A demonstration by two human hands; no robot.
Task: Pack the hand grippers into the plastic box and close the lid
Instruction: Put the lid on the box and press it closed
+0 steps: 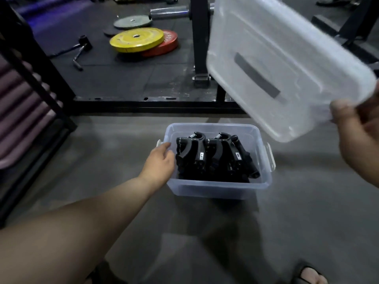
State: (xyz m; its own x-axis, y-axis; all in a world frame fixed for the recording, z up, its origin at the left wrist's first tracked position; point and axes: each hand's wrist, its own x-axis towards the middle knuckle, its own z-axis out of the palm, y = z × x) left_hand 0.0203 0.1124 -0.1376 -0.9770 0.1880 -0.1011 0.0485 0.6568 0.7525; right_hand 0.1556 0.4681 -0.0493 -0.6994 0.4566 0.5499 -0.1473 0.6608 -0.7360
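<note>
A clear plastic box (217, 189) stands open on the grey floor in the middle of the view. Several black hand grippers (213, 158) are packed upright inside it. My left hand (162, 160) rests on the box's left rim, fingers loosely apart, touching the leftmost gripper's side. The translucent lid (283, 64), with a grey strip across its middle, hangs tilted in the air above and right of the box. My right hand (356, 138) grips the lid's near right edge. White latches sit on both short ends of the box.
A black rack frame (155, 104) runs across the floor behind the box, with an upright post (200, 37). Yellow and red weight plates (143, 41) and a grey plate lie beyond it. A dark rack stands at left. My sandalled foot (309, 275) is at the bottom right.
</note>
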